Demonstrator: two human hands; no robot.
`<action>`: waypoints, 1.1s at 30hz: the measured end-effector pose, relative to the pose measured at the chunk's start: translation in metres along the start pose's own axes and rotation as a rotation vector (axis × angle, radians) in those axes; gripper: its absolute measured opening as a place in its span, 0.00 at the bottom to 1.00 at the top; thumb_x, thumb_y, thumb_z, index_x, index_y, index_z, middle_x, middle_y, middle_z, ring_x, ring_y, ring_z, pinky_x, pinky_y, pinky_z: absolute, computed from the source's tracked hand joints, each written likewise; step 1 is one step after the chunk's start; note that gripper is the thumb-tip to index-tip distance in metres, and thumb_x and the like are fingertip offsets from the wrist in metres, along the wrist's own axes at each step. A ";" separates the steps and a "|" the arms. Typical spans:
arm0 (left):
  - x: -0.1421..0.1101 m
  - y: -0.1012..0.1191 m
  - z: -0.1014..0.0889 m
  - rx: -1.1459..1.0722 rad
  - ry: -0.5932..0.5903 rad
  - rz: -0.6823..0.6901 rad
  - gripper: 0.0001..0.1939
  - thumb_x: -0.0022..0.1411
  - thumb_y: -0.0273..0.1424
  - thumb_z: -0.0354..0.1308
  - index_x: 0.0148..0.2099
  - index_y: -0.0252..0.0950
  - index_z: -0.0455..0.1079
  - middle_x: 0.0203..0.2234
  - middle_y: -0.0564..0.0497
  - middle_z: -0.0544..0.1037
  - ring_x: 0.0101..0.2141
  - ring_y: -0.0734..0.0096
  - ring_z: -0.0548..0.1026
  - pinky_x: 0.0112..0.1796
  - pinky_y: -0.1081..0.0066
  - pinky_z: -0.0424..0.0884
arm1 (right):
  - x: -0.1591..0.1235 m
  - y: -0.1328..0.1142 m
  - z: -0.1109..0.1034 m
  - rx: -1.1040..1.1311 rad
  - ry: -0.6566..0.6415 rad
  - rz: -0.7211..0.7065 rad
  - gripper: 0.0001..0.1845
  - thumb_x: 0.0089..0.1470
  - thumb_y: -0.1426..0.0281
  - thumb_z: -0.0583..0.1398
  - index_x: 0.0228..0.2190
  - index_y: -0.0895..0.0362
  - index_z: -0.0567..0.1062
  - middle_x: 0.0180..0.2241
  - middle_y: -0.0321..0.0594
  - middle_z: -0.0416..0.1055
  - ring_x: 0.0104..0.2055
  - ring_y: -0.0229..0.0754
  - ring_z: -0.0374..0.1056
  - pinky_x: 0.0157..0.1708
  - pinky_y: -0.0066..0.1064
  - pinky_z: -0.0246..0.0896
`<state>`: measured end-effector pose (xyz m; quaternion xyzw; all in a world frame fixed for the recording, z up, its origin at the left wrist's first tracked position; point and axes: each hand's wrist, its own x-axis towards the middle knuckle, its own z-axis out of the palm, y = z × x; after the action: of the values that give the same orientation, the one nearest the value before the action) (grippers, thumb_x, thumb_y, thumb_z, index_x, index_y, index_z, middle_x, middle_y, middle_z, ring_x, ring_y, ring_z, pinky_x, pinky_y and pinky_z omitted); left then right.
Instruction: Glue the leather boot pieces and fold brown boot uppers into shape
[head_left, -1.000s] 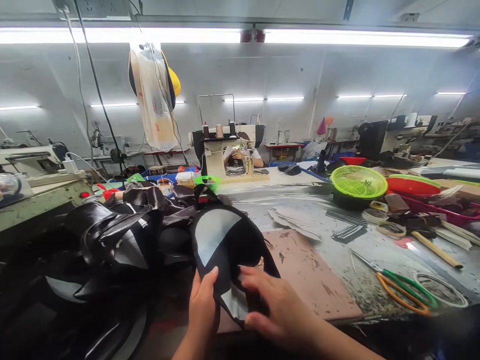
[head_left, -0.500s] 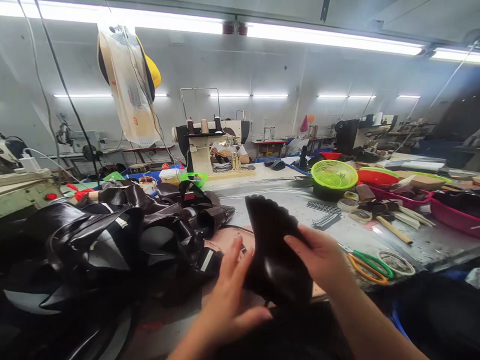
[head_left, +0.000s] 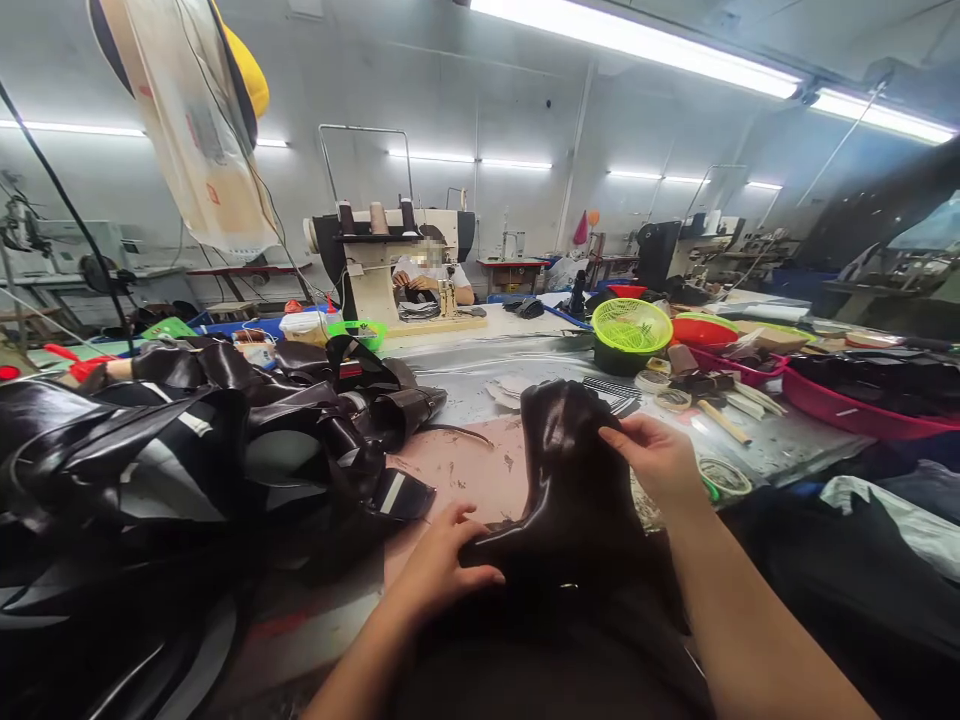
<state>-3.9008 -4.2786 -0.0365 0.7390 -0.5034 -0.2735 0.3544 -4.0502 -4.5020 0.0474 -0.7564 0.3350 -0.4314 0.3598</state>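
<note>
Gripping the upper right edge of a glossy dark brown leather piece (head_left: pixel 570 470) between thumb and fingers, our right hand (head_left: pixel 664 462) holds it up in front of us, over the near edge of the table (head_left: pixel 510 355). Our left hand (head_left: pixel 442 562) is at the piece's left-pointing end, thumb and fingers parted around it; we cannot tell whether it grips there. The piece is boot-shaped, and its lower part merges with the darkness below, so we cannot see where it ends. Behind it lies a pink mat (head_left: pixel 472 470), marked with dark scraps. To our left we have a large heap of dark leather pieces (head_left: pixel 202 440), well apart from our right hand. Farther right, we see a yellow-green basket (head_left: pixel 632 322), a wooden stick (head_left: pixel 724 422) and a pink tub (head_left: pixel 832 408). Across from us, a person sits behind a sewing machine (head_left: pixel 371 290).
</note>
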 end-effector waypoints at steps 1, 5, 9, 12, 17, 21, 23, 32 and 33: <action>0.000 0.000 0.000 0.009 0.021 0.001 0.21 0.45 0.38 0.65 0.42 0.37 0.70 0.49 0.46 0.66 0.50 0.60 0.64 0.50 0.65 0.60 | 0.001 0.002 -0.001 -0.109 0.014 -0.049 0.14 0.38 0.58 0.62 0.19 0.56 0.70 0.17 0.34 0.66 0.21 0.38 0.60 0.24 0.30 0.55; -0.002 0.007 -0.010 0.059 0.062 -0.015 0.16 0.49 0.37 0.62 0.41 0.37 0.70 0.37 0.48 0.73 0.39 0.62 0.70 0.41 0.67 0.65 | -0.001 0.000 -0.001 -0.447 0.040 -0.230 0.16 0.44 0.56 0.57 0.18 0.56 0.69 0.14 0.34 0.62 0.19 0.37 0.55 0.23 0.30 0.50; -0.009 0.026 -0.030 0.169 0.213 0.010 0.12 0.49 0.34 0.61 0.37 0.38 0.71 0.33 0.48 0.74 0.37 0.61 0.70 0.37 0.67 0.65 | 0.002 -0.007 0.001 -0.472 0.157 -0.254 0.19 0.46 0.53 0.55 0.19 0.56 0.70 0.12 0.30 0.54 0.16 0.36 0.51 0.21 0.30 0.48; -0.007 0.037 -0.041 0.070 0.279 0.022 0.10 0.47 0.34 0.62 0.34 0.39 0.72 0.30 0.50 0.75 0.33 0.63 0.71 0.35 0.69 0.64 | 0.016 -0.011 0.002 -0.324 0.210 -0.174 0.20 0.44 0.52 0.58 0.24 0.57 0.72 0.12 0.29 0.54 0.17 0.35 0.52 0.22 0.29 0.51; 0.023 0.020 -0.014 -0.784 0.235 -0.316 0.18 0.45 0.45 0.60 0.27 0.33 0.69 0.20 0.51 0.72 0.23 0.70 0.69 0.26 0.72 0.63 | 0.051 0.002 0.001 0.180 -0.059 0.070 0.38 0.41 0.47 0.58 0.48 0.58 0.64 0.29 0.39 0.71 0.26 0.40 0.67 0.26 0.32 0.62; 0.036 -0.005 0.024 -1.094 0.177 -0.414 0.26 0.39 0.49 0.63 0.34 0.31 0.70 0.24 0.50 0.75 0.28 0.68 0.72 0.32 0.71 0.66 | 0.039 0.034 0.001 0.123 -0.203 0.130 0.27 0.41 0.51 0.61 0.38 0.58 0.70 0.34 0.43 0.71 0.33 0.42 0.68 0.35 0.36 0.63; 0.033 -0.008 0.032 -1.080 0.117 -0.444 0.26 0.39 0.48 0.64 0.36 0.33 0.70 0.26 0.51 0.76 0.28 0.69 0.72 0.33 0.70 0.67 | 0.018 0.050 0.003 0.058 -0.416 0.214 0.23 0.42 0.52 0.59 0.32 0.59 0.72 0.27 0.41 0.71 0.30 0.42 0.68 0.34 0.37 0.64; 0.032 0.013 0.028 -0.667 0.038 -0.262 0.25 0.54 0.45 0.53 0.50 0.35 0.67 0.47 0.45 0.72 0.48 0.59 0.68 0.50 0.60 0.62 | -0.054 0.081 0.028 0.413 -0.796 0.360 0.30 0.42 0.65 0.59 0.49 0.54 0.63 0.40 0.44 0.72 0.40 0.47 0.69 0.41 0.43 0.63; 0.035 0.015 0.030 -0.685 0.061 -0.237 0.29 0.51 0.44 0.56 0.53 0.36 0.63 0.50 0.44 0.69 0.50 0.58 0.66 0.51 0.60 0.61 | -0.054 0.081 0.030 0.485 -0.810 0.366 0.34 0.41 0.67 0.59 0.53 0.52 0.59 0.43 0.45 0.71 0.41 0.47 0.70 0.41 0.44 0.63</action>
<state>-3.9199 -4.3227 -0.0438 0.6385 -0.2827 -0.4432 0.5621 -4.0612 -4.4925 -0.0534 -0.6866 0.1858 -0.0986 0.6960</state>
